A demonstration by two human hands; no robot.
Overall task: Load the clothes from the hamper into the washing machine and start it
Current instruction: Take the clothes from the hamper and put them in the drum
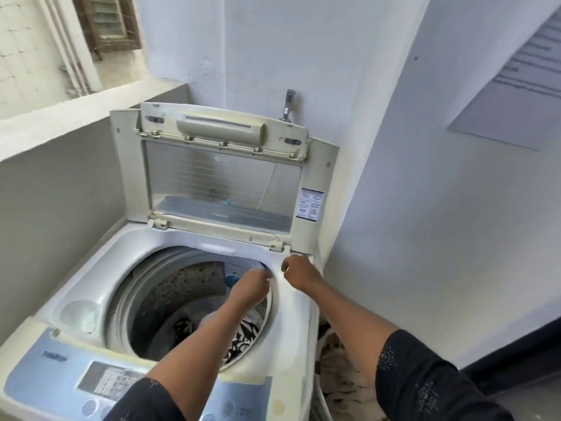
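Observation:
A white top-loading washing machine [142, 241] stands with its lid [218, 177] folded up against the wall. At the bottom of the drum [170, 299] lies a black-and-white patterned garment [243, 338]. My left hand [250, 288] reaches over the drum to its back right rim, beside a blue part [231, 281]; its fingertips are blurred. With fingers curled and nothing visible in them, my right hand [300, 273] rests on the machine's top near the right lid hinge. The hamper [326, 335] with beige clothes [343, 378] sits right of the machine, partly hidden by my right arm.
The control panel [112, 381] runs along the machine's near edge, under my left sleeve. A tap [288, 107] sticks out of the wall behind the lid. A low ledge [60, 117] borders the left side, and a wall corner stands close on the right.

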